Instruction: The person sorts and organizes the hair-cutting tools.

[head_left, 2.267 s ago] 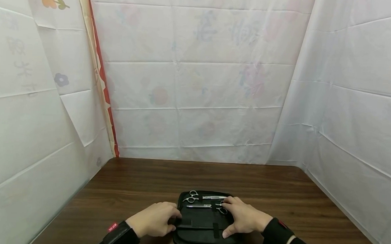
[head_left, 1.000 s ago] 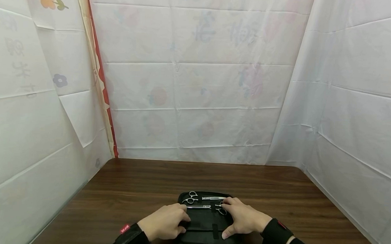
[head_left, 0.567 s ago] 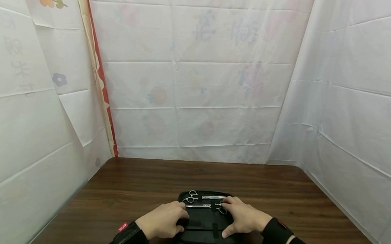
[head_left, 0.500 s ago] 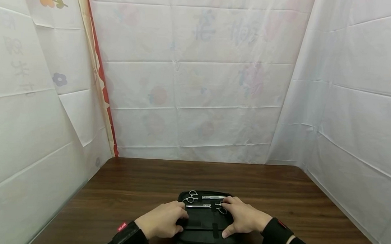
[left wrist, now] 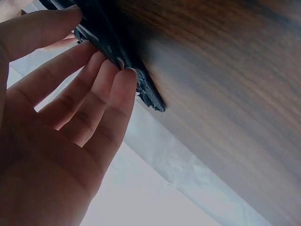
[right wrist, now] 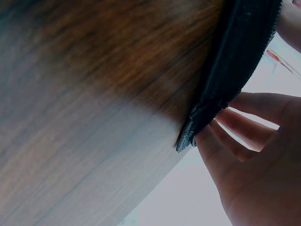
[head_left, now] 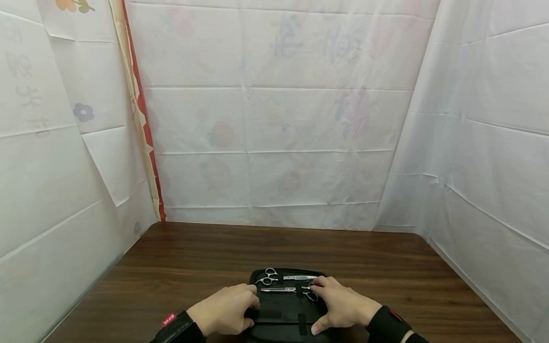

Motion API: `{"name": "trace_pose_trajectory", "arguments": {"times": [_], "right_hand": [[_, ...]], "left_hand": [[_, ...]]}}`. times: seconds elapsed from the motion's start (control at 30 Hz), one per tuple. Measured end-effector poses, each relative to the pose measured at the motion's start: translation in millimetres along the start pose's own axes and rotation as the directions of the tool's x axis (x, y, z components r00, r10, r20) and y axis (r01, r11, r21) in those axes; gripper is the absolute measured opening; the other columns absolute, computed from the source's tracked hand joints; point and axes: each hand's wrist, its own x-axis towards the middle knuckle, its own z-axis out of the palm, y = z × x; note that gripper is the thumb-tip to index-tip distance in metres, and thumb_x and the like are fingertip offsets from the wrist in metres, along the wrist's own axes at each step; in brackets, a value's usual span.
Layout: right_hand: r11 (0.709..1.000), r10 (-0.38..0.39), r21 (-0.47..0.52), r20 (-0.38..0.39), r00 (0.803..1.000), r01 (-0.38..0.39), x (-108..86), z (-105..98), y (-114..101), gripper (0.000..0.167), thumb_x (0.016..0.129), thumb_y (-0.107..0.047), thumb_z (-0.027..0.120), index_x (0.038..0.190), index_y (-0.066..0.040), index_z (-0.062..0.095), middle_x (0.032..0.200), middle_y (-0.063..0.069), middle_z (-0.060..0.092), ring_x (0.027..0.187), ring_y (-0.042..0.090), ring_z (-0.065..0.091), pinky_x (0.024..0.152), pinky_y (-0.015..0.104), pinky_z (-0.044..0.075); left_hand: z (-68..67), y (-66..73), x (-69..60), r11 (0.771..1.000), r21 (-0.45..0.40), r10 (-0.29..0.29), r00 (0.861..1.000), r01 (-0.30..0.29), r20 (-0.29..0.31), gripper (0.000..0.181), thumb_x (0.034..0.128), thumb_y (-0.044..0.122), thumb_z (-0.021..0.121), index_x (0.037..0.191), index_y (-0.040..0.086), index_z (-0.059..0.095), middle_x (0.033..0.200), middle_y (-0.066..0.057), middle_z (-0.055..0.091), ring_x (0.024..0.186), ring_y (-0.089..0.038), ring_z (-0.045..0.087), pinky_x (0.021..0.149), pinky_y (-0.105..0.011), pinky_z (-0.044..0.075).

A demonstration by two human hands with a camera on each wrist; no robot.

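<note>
A black case [head_left: 287,313] lies unfolded on the wooden table, with two pairs of silver scissors, the upper pair [head_left: 268,281] and the lower pair [head_left: 278,290], held in its straps. My left hand [head_left: 226,309] is at the case's left edge; in the left wrist view its fingertips touch the black edge [left wrist: 110,35]. My right hand [head_left: 342,304] rests on the right side, thumb on the lower part and fingers beside the scissors' handles, partly hiding them. In the right wrist view its fingertips lie along the zippered edge [right wrist: 235,61].
The wooden table [head_left: 199,244] surrounds the case. White sheets with faint prints hang behind it [head_left: 276,121], on the left [head_left: 38,183] and on the right [head_left: 497,164]. A red and cream edge strip runs down the left corner.
My left hand moved right onto the case's left part, then shifted slightly back left. The right hand has stayed in place, and the case lies nearly where it was.
</note>
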Motion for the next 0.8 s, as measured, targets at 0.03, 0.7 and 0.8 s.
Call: {"name": "trace_pose_trajectory", "arguments": {"times": [0.03, 0.7, 0.8], "right_hand": [[1.0, 0.0, 0.0, 0.0, 1.0, 0.0, 0.2, 0.1, 0.1, 0.093, 0.079, -0.062, 0.078, 0.148, -0.007, 0.051, 0.151, 0.007, 0.042, 0.136, 0.029, 0.042, 0.096, 0.047, 0.049], [1.0, 0.003, 0.015, 0.009, 1.0, -0.003, 1.2, 0.7, 2.4, 0.092, 0.08, -0.062, 0.078, 0.149, -0.007, 0.051, 0.152, 0.007, 0.042, 0.137, 0.029, 0.042, 0.098, 0.047, 0.048], [1.0, 0.002, 0.011, 0.008, 1.0, -0.002, 1.2, 0.5, 2.2, 0.093, 0.08, -0.062, 0.077, 0.149, -0.007, 0.05, 0.152, 0.007, 0.042, 0.137, 0.029, 0.041, 0.098, 0.047, 0.048]], "left_hand": [[0.1, 0.1, 0.0, 1.0, -0.001, 0.0, 1.0, 0.0, 0.001, 0.02, 0.0863, 0.019, 0.081, 0.105, 0.014, 0.077, 0.092, 0.012, 0.054, 0.082, -0.001, 0.051, 0.071, -0.027, 0.05], [2.9, 4.1, 7.3, 0.999, 0.036, 0.039, 0.999, -0.038, -0.015, 0.014, 0.0855, 0.017, 0.08, 0.099, 0.016, 0.078, 0.091, 0.013, 0.056, 0.084, -0.003, 0.054, 0.072, -0.027, 0.051], [2.8, 5.7, 8.4, 0.999, 0.034, 0.037, 0.999, -0.037, -0.015, 0.014, 0.0852, 0.017, 0.08, 0.099, 0.016, 0.078, 0.091, 0.013, 0.055, 0.084, -0.002, 0.053, 0.072, -0.026, 0.051]]}}
